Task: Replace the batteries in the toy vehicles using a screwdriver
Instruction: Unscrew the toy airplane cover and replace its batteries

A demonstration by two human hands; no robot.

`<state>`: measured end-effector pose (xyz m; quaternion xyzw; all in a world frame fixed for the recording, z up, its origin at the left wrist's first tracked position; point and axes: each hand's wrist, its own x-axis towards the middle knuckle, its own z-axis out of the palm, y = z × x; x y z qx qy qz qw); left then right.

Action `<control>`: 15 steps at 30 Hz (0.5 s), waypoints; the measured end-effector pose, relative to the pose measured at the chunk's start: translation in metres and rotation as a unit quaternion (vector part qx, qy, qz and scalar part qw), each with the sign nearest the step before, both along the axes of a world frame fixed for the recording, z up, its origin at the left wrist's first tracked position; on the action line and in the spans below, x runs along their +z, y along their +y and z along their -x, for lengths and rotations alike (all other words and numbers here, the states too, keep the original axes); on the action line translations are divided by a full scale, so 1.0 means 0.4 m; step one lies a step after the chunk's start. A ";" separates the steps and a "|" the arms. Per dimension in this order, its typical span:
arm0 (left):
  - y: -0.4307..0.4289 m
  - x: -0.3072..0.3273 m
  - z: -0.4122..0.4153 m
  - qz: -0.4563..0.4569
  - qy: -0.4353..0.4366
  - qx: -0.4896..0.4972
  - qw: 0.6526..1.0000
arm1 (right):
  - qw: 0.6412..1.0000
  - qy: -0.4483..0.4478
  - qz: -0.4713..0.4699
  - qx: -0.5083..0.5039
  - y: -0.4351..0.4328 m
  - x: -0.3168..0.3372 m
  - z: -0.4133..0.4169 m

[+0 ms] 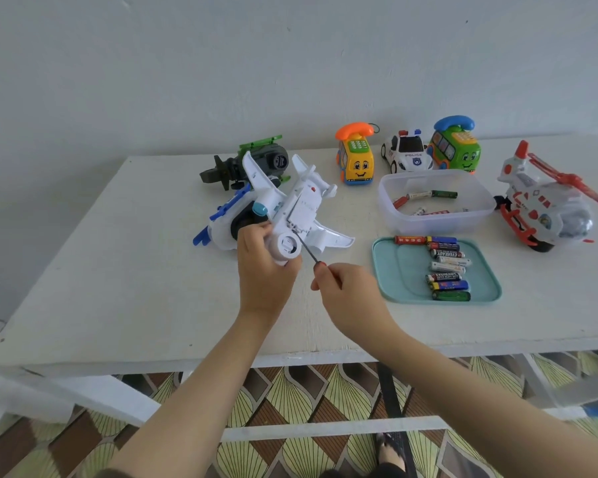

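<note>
Left hand (263, 270) on one white plane (304, 205), right hand (349, 291) on one screwdriver (308, 251)

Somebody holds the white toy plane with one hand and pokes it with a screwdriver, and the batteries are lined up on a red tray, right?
Not quite: the tray is teal, not red, as the head view shows. The rest is right: the left hand holds the white toy plane, the right hand pokes it with the screwdriver, and the batteries are lined up on the tray.
</note>
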<state>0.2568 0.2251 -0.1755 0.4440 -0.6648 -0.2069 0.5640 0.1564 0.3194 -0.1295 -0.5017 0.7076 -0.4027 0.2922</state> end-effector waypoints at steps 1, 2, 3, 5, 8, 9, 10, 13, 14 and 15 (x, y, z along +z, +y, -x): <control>0.001 0.000 0.001 -0.019 0.005 0.000 1.000 | 1.000 0.006 0.002 0.007 0.001 -0.004 0.000; 0.001 0.001 0.002 -0.032 0.007 0.001 0.999 | 1.000 0.016 0.003 0.013 0.002 -0.008 -0.001; 0.000 0.002 0.003 -0.041 0.006 0.000 0.999 | 1.000 0.023 0.005 0.018 0.003 -0.012 -0.002; -0.002 0.002 0.004 -0.047 -0.001 0.000 0.999 | 0.999 0.024 0.007 0.022 0.005 -0.022 -0.005; -0.003 0.005 0.007 -0.058 -0.002 0.003 0.998 | 1.000 0.021 0.014 0.015 0.004 -0.029 -0.007; -0.003 0.007 0.008 -0.063 0.000 0.005 0.998 | 1.000 0.020 0.017 0.013 0.002 -0.028 -0.007; -0.002 0.010 0.009 -0.066 0.003 0.007 0.998 | 1.000 0.020 0.020 0.011 -0.001 -0.029 -0.007; -0.003 0.016 0.007 -0.063 0.001 0.003 0.998 | 1.000 0.018 0.018 0.012 -0.008 -0.028 -0.002; -0.005 0.018 0.004 -0.060 -0.002 0.000 0.998 | 1.000 0.017 0.017 0.011 -0.009 -0.028 0.001; -0.009 0.019 0.001 -0.058 -0.005 -0.005 0.998 | 1.000 0.017 0.014 0.010 -0.011 -0.027 0.004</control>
